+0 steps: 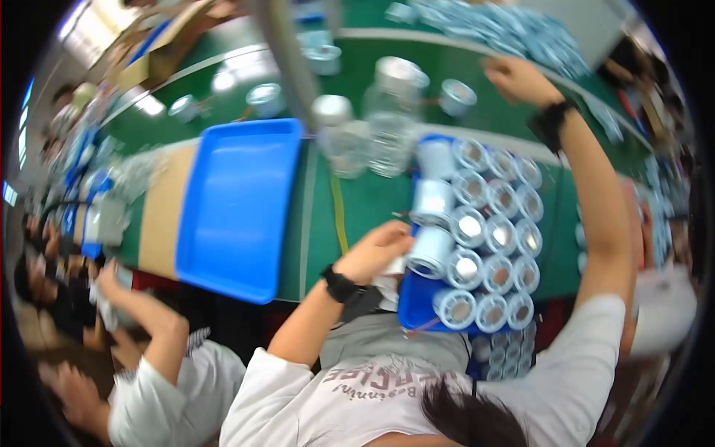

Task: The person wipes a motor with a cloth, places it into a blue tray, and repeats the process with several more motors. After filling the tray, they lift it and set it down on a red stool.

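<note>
Two blue trays (237,208) on a green worktable (365,201); crowded workshop

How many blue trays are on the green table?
2. An empty blue tray lies left of centre. A second blue tray, packed with round metal cans, sits by the left hand. The right hand reaches far up. More trays may be hidden.

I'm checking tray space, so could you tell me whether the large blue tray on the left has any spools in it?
No, the large blue tray shows only its bare blue bottom, while the spools fill the other blue tray beside the left hand.
</note>
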Action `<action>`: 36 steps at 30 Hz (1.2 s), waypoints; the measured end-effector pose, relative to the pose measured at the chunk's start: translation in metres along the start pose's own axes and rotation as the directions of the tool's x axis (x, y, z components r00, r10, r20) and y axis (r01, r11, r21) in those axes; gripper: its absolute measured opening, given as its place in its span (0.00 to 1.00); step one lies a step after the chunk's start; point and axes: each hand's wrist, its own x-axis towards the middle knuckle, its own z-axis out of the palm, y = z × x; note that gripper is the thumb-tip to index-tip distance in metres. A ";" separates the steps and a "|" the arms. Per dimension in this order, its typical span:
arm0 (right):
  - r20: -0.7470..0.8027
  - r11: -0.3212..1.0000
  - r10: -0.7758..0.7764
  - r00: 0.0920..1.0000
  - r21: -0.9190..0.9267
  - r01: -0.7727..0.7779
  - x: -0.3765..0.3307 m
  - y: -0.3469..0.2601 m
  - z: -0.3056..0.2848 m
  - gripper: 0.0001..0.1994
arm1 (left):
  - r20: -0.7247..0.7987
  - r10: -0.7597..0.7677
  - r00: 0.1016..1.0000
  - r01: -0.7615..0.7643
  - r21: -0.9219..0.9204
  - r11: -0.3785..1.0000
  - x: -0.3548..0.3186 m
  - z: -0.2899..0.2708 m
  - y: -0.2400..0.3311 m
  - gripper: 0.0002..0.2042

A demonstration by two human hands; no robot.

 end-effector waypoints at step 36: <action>0.167 0.923 0.132 0.977 0.338 -0.183 -0.237 -0.005 -0.050 0.30 | 0.019 -0.202 0.979 0.202 -0.114 0.973 0.039 0.025 0.010 0.07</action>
